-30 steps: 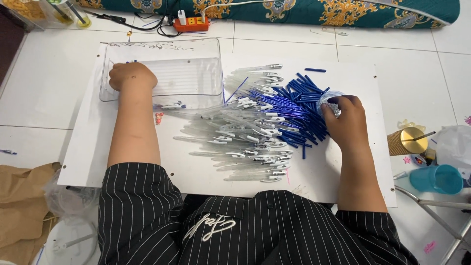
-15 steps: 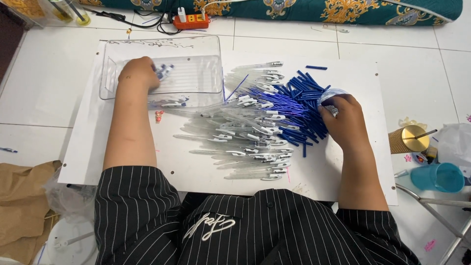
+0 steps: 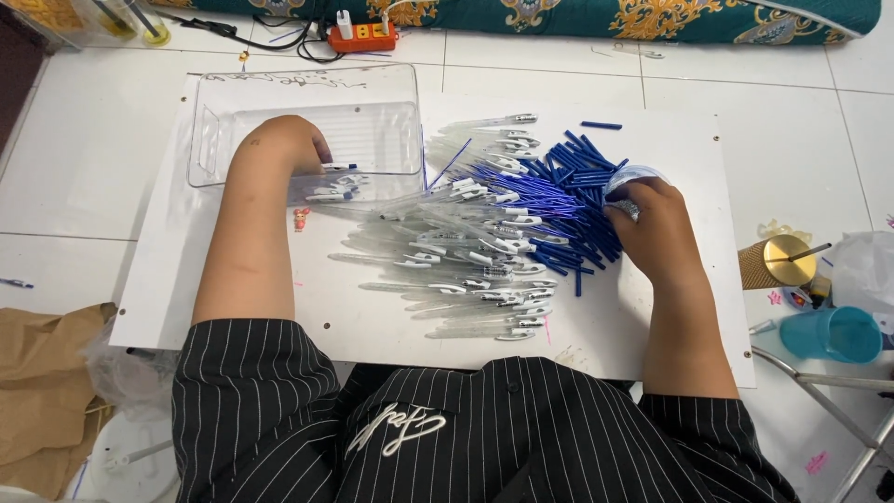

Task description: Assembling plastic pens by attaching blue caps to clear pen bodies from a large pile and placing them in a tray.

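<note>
**Pens in the tray lie crosswise under your left fingertips**

Nearest you, the white board (image 3: pixel 233 307) carries a spread of clear pens (image 3: pixel 466 265), their long axes running roughly 9 to 3 o'clock, caps mostly toward 3.

At 3 o'clock of that spread your right hand (image 3: pixel 652 228) rests on the heap of blue refills (image 3: pixel 559 186). Its fingers are curled around a small clear object, possibly a bag or cup (image 3: pixel 629 177); how tight the hold is, you cannot tell.

Farther out, at 10 o'clock, your left hand (image 3: pixel 284 149) reaches into the clear tray (image 3: pixel 209 140). The fingers are bent down and loosely closed, tips touching a finished pen (image 3: pixel 337 168) that points toward 3 o'clock; whether it is pinched or only touched is not clear. More pens (image 3: pixel 331 191) lie just toward 6 o'clock of those fingertips, along the tray's near wall, parallel to it. Your left hand is the nearer one to them; the right is well apart.
</note>
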